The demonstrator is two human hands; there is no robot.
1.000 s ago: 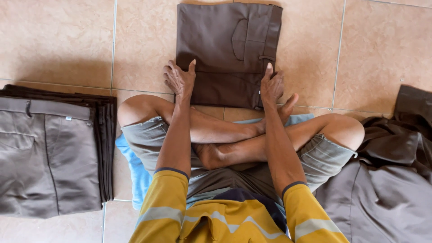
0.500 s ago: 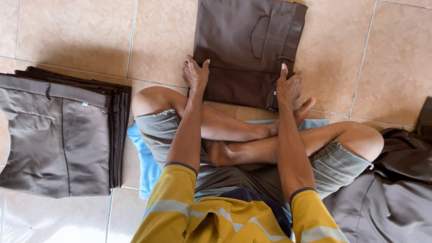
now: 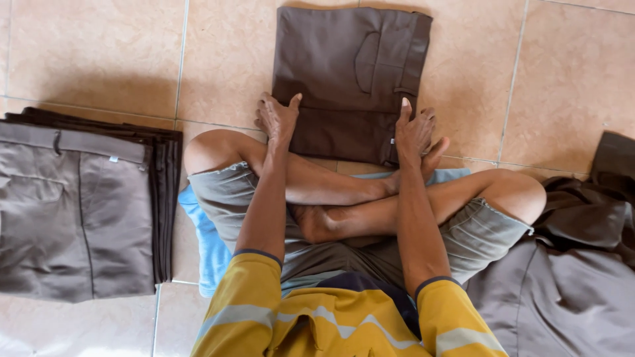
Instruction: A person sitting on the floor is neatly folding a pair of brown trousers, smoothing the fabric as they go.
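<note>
The folded trousers [image 3: 350, 79] are dark brown, on a floor [image 3: 92, 53] of beige mottled tiles. Left of them, a stack of trousers [image 3: 79, 205] is grey-brown. Nearer than them: grey shorts [image 3: 476, 231], a light blue cushion [image 3: 208, 244], and yellow sleeves [image 3: 231, 311] with pale grey stripes and navy cuffs.

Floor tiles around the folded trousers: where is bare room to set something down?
Bare tile lies between the folded brown trousers and the stack, and beyond them toward the heap. Crowded near left hand and right hand.
</note>
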